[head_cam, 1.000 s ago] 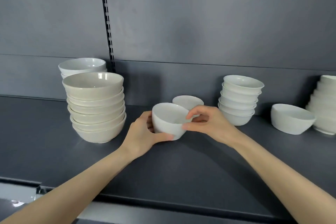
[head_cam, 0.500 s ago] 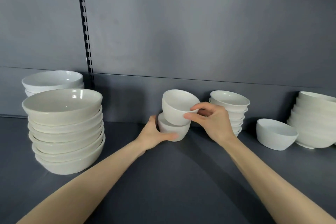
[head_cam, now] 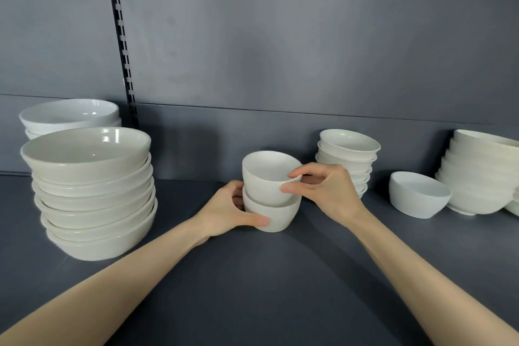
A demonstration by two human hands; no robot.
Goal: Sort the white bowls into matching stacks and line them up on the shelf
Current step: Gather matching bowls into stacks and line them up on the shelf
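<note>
The left hand (head_cam: 227,212) gripped the lower small bowl (head_cam: 279,218) on the shelf (head_cam: 252,275), probably steadying it; the right hand (head_cam: 327,191) pinched the rim of the upper small bowl (head_cam: 265,180), nested between them.

The small bowl (head_cam: 266,177) pinched by the right hand (head_cam: 328,191) looks like glazed ceramic, smooth with a soft, near-matt sheen, and so does the lower bowl (head_cam: 278,216) that the left hand (head_cam: 227,213) grips. Left of the left hand, the stack of wide bowls (head_cam: 92,194) is creamier and glossy, with bright glints. Right of the right hand, the single bowl (head_cam: 418,196) is satin white. The shelf (head_cam: 252,289) under both hands looks like matt, dark grey painted metal.
</note>
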